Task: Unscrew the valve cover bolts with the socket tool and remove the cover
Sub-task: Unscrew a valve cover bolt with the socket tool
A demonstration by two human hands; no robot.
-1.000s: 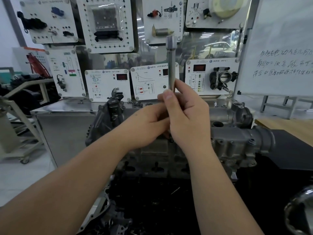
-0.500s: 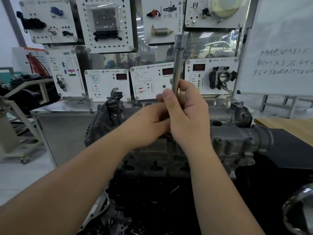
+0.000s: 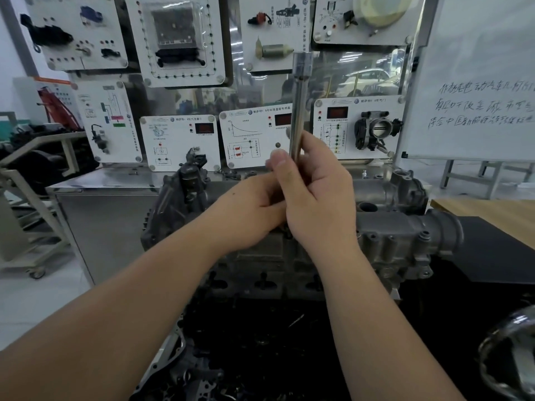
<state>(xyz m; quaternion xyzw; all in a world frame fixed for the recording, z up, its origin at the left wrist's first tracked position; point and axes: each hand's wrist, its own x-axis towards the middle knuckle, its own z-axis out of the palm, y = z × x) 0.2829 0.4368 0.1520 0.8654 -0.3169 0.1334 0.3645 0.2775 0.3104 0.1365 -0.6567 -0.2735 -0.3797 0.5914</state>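
Standing upright, socket tool (image 3: 299,105) gripped by right hand (image 3: 315,198).

Display panels (image 3: 179,141), whiteboard (image 3: 477,82), steel cabinet (image 3: 110,227)

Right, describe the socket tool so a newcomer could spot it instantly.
Start at the grey engine block in the middle of the bench, where both hands meet. Rising from the right hand is the socket tool, a slim, upright, bright steel rod with a thicker socket end on top, the only polished shaft there.
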